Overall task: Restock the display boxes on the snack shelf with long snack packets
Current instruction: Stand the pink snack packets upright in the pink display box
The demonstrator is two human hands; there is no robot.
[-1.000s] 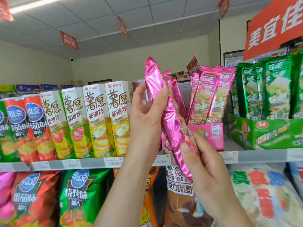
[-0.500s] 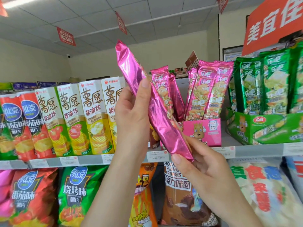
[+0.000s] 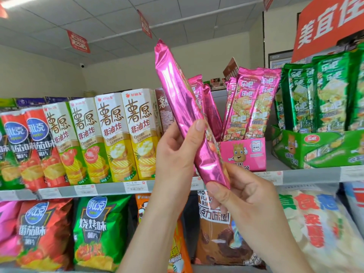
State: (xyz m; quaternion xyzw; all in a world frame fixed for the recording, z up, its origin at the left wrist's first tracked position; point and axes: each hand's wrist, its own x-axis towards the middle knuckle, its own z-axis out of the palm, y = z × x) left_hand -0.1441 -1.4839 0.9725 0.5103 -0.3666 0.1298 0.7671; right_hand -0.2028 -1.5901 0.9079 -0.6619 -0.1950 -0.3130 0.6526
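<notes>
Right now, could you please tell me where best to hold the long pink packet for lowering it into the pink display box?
Grip the long pink packet round its middle, from its left, as the left hand does: it is slim enough to wrap. The right hand pinches the bottom end, which probably must enter the pink display box first.

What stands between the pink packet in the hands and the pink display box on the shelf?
Nothing visible does. The left hand and right hand hold the pink packet in front of the pink display box. The standing packets in it leave a gap between them.
</notes>
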